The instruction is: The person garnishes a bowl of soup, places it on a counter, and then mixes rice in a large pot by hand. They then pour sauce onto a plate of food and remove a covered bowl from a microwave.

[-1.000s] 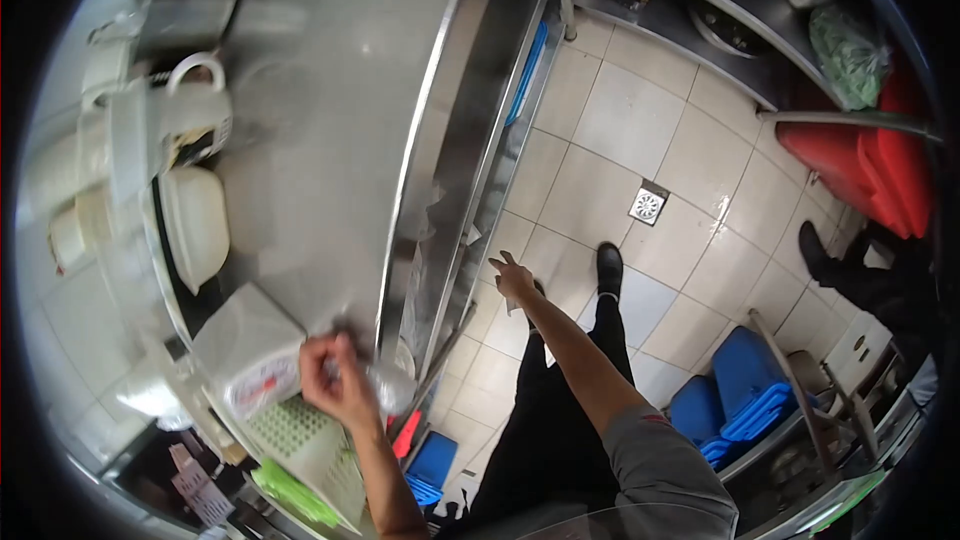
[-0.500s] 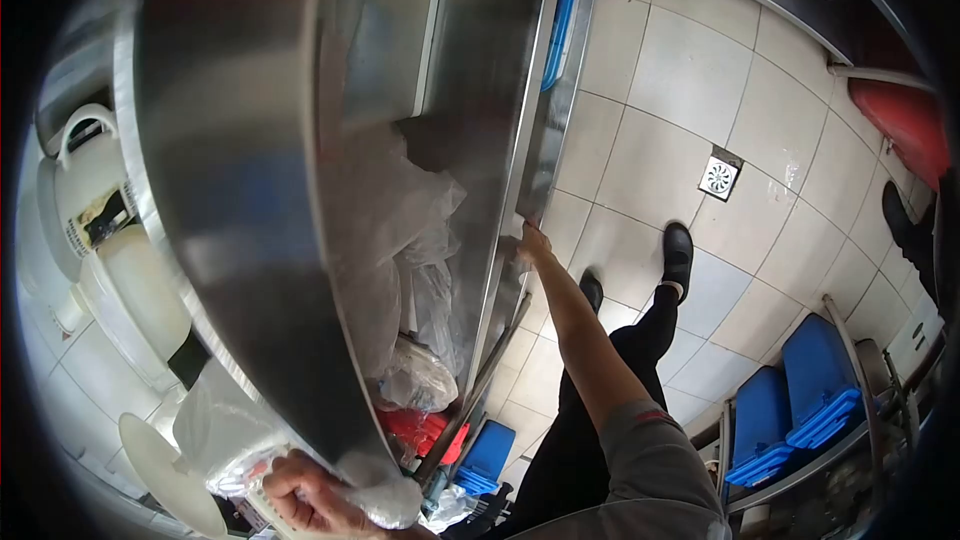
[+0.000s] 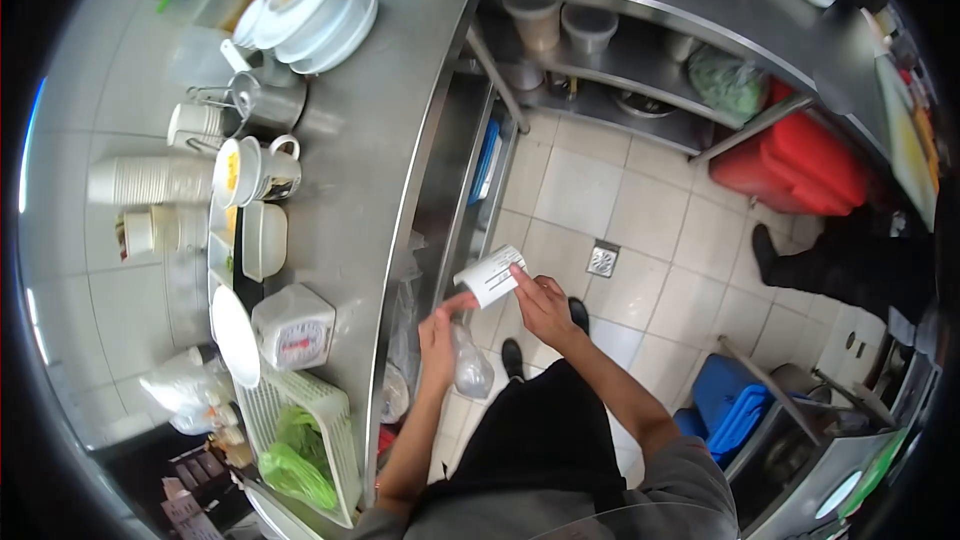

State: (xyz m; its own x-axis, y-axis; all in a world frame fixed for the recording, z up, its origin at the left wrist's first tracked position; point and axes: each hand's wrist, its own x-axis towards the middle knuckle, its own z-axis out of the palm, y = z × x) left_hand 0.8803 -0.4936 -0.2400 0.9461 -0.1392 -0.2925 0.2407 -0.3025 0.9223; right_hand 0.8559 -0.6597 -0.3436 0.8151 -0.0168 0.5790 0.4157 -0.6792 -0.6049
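Observation:
A white printed paper slip (image 3: 492, 278) with a curled edge is up in front of me, over the floor. My right hand (image 3: 543, 306) pinches its right side between thumb and fingers. My left hand (image 3: 438, 342) is closed at the lower left, its fingertips reaching to the slip's lower edge. From beside the left palm hangs a clear plastic bag (image 3: 473, 365) with a bulging bottom; how the fingers grip it is hidden.
Along the left runs a steel counter (image 3: 375, 140) with a kitchen scale (image 3: 292, 328), a basket (image 3: 340, 410) of bagged greens, stacked plates (image 3: 320, 20) and a metal pot (image 3: 270, 100). A red bin (image 3: 790, 165) stands at the right, near another person's dark-clad legs (image 3: 850, 265).
My left hand has come off the counter with the plastic bag. My right hand has left the under-counter edge and holds a paper slip. The view has swung up and back over the counter.

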